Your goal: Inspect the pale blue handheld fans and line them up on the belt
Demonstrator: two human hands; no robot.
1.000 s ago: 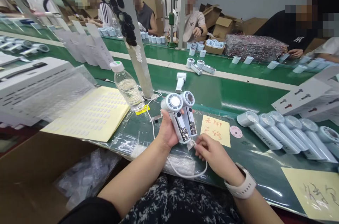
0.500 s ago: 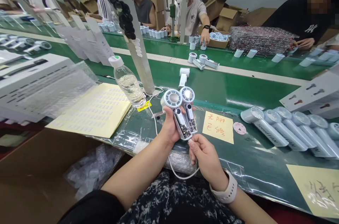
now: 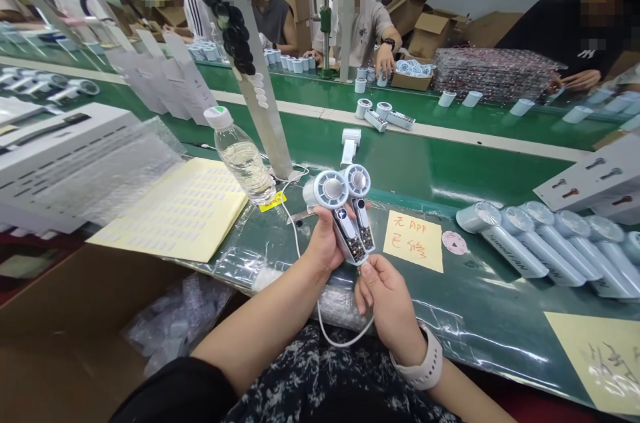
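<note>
My left hand [image 3: 323,243] is wrapped round two light-blue handheld fans side by side, a nearer fan [image 3: 332,189] and a farther fan [image 3: 358,180]. Both handles have their fronts off, baring circuit boards, and a pale mark shows on the nearer one's round dark display. At the bottom of the nearer handle, my right hand [image 3: 389,296] pinches the end of a white cable [image 3: 333,342]; the fingers hide whether its plug is fully in. Just beyond the pair lies another fan [image 3: 350,143] on the green work surface.
A water bottle [image 3: 245,160] leans beside a metal post [image 3: 267,110]. Left of it are sticker sheets [image 3: 175,223]. A handwritten note [image 3: 415,241] lies right of my hands, with a row of fans [image 3: 515,246] farther right. Co-workers sit across the conveyor [image 3: 450,163].
The two fans have shifted slightly right and turned a little. A pale mark now shows on the nearer fan's display. Across the belt, a co-worker's hand has moved slightly with a fan part.
</note>
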